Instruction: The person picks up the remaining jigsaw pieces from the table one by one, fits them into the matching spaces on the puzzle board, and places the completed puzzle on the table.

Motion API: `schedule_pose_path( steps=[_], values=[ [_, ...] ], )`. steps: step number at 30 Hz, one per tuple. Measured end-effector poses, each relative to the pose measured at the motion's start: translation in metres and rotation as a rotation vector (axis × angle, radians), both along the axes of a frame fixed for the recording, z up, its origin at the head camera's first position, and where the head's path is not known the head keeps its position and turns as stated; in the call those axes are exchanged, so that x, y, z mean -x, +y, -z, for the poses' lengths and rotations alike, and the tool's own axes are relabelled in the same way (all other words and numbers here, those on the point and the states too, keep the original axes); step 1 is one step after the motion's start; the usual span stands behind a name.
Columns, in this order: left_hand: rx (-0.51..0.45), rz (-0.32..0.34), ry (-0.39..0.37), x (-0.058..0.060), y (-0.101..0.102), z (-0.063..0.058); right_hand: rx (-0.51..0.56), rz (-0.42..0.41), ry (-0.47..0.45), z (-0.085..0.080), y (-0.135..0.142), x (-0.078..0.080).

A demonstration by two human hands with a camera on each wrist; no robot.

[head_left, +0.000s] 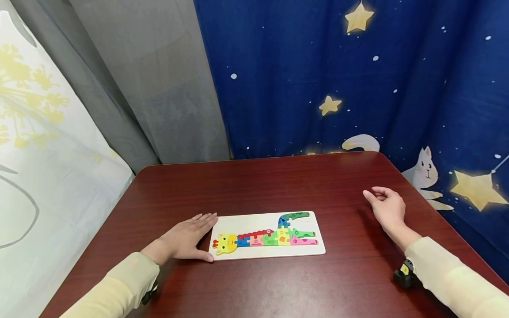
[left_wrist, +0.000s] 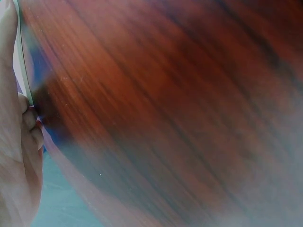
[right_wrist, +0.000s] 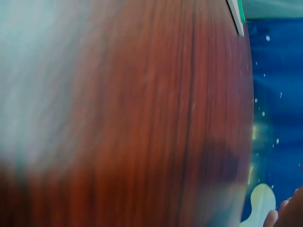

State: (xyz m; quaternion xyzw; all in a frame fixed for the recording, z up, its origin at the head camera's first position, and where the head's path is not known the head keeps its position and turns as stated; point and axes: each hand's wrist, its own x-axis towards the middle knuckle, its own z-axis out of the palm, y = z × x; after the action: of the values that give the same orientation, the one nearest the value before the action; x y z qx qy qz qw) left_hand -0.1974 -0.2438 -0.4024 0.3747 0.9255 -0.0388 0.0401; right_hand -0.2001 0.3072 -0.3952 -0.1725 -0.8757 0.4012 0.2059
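A white puzzle board lies flat on the table, holding a giraffe jigsaw of colourful pieces. Its yellow head is at the left, with blue, pink, green and yellow body pieces running right to green and pink legs. A blue-and-green curved strip rises at the top right of the figure. My left hand rests against the board's left end, fingers extended and thumb at the near corner. Away to the right, my right hand is above the table with loosely bent fingers; I see nothing in it.
The dark red wooden table has rounded far corners. A blue star-patterned curtain hangs behind it, beside a grey curtain. White patterned fabric hangs at the left. Each wrist carries a small black device.
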Motion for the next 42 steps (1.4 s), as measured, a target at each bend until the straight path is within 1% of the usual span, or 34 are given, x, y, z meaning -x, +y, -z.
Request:
schedule_pose_path(
  steps=[5,11,17,22,28,33,37,42],
  values=[
    [0.001,-0.005,0.001,0.0,0.0,0.0,0.018,0.053,-0.019,-0.001,0.012,-0.003],
    [-0.001,-0.004,0.005,0.0,0.0,0.001,0.038,0.077,-0.043,-0.001,0.022,-0.007],
    [-0.004,0.005,0.017,0.0,0.0,0.002,0.051,0.111,-0.089,0.001,0.034,-0.01],
    [-0.004,0.003,0.014,0.001,0.0,0.003,0.087,0.14,-0.124,0.003,0.044,-0.012],
    [-0.018,0.007,0.027,0.001,-0.002,0.004,0.111,0.153,-0.157,0.006,0.053,-0.014],
    [-0.015,0.005,0.026,0.0,-0.002,0.004,0.13,0.163,-0.217,0.008,0.058,-0.014],
    [-0.014,0.002,0.02,0.0,-0.001,0.004,0.182,0.167,-0.263,0.009,0.061,-0.015],
    [-0.021,0.007,0.033,-0.001,-0.001,0.004,0.247,0.185,-0.311,0.01,0.065,-0.016]
  ],
)
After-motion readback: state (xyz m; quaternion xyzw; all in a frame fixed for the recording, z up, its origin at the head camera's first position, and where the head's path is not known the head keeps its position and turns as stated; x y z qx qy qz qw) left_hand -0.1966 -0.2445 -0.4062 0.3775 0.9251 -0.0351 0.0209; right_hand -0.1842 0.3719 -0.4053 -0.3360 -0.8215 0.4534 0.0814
